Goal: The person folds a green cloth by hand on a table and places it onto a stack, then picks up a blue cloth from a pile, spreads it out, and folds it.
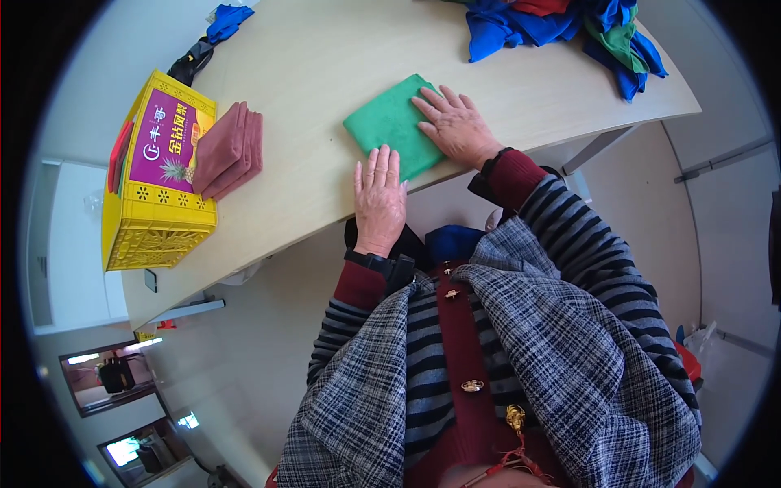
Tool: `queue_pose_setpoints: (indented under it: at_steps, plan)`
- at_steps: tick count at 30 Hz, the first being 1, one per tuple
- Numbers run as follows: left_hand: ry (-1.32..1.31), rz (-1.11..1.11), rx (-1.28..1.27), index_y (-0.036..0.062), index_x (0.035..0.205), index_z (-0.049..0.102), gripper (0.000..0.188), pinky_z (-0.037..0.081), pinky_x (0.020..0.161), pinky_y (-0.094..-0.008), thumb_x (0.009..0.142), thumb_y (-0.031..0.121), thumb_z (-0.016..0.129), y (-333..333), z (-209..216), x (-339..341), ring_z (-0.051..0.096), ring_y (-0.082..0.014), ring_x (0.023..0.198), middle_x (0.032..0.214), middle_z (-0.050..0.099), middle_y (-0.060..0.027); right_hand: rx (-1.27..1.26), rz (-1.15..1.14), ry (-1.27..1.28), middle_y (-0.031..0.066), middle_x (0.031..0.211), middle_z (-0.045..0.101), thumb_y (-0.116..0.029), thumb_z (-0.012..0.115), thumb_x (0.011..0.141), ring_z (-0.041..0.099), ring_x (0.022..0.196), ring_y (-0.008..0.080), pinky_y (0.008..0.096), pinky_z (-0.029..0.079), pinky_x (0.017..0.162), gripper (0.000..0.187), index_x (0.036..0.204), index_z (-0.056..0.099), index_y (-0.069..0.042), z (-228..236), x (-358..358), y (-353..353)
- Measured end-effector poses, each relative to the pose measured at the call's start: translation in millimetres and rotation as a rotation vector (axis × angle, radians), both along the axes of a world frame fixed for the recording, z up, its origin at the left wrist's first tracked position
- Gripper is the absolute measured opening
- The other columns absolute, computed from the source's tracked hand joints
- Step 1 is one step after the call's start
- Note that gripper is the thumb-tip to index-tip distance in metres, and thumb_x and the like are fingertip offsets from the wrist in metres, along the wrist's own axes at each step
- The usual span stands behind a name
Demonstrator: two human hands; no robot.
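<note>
One green cloth is looking pretty much folded; left hand and right hand are resting flat on it, apart. Loose cloths upper right are probably waiting.

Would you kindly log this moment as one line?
left hand: open, on folded green cloth; right hand: open, on same cloth; folded pink cloths: beside yellow-purple box

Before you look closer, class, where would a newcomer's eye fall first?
Probably on the yellow box with its purple panel, at the left on the pale table, folded pink cloths beside it. Next comes the folded green cloth near the centre, left hand at its edge, right hand on it. Loose cloths, mostly blue, lie heaped at the top right.
</note>
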State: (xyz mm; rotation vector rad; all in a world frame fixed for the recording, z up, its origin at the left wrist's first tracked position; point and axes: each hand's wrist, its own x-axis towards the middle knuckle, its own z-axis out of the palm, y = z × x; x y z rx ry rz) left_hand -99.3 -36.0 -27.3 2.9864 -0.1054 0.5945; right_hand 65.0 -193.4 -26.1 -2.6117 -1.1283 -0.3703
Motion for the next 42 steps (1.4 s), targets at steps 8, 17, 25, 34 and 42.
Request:
queue_pose_setpoints:
  at_steps: [8,17,25,34,42]
  plan:
    - [0.020,-0.007,-0.023,0.0042,0.145,0.043,0.051,0.023,0.118,-0.0513,0.098,0.020,0.055,9,18,-1,0.036,-0.0290,0.143,0.152,0.042,-0.0133,-0.132,-0.082,-0.109,0.0103,0.156,0.037,-0.039,0.043,0.101,0.029,0.146,0.0331,0.0521,0.023,0.118,0.055,0.149,0.041,-0.013,17,6,4]
    - [0.048,0.108,-0.011,0.0034,0.146,0.040,0.053,0.025,0.116,-0.0542,0.102,0.032,0.047,27,7,49,0.031,-0.0308,0.145,0.154,0.038,-0.0143,-0.005,0.163,0.073,0.0118,0.154,0.039,-0.040,0.045,0.099,0.029,0.146,0.0337,0.0533,0.024,0.117,0.055,0.147,0.044,-0.013,7,-4,47]
    - [0.101,0.108,-0.005,0.0053,0.147,0.039,0.056,0.025,0.116,-0.0558,0.102,0.037,0.046,37,4,60,0.030,-0.0319,0.145,0.154,0.037,-0.0147,0.065,-0.045,-0.020,0.0143,0.150,0.044,-0.037,0.049,0.099,0.035,0.142,0.0321,0.0485,0.027,0.116,0.052,0.143,0.047,-0.009,9,8,11]
    - [0.096,0.147,-0.014,0.0021,0.132,0.053,0.046,0.034,0.107,-0.0507,0.099,0.034,0.051,44,35,46,0.053,-0.0336,0.117,0.123,0.058,-0.0177,0.125,0.097,0.243,0.0189,0.130,0.058,-0.033,0.050,0.099,0.052,0.124,0.0350,0.0458,0.037,0.106,0.045,0.133,0.053,-0.002,46,-45,-19]
    - [0.110,0.209,-0.063,0.0008,0.124,0.058,0.038,0.037,0.102,-0.0481,0.095,0.026,0.059,1,63,-1,0.055,-0.0341,0.109,0.117,0.059,-0.0176,0.225,0.093,0.434,0.0199,0.134,0.056,-0.035,0.051,0.099,0.049,0.129,0.0364,0.0486,0.037,0.108,0.048,0.134,0.052,-0.002,56,3,-3]
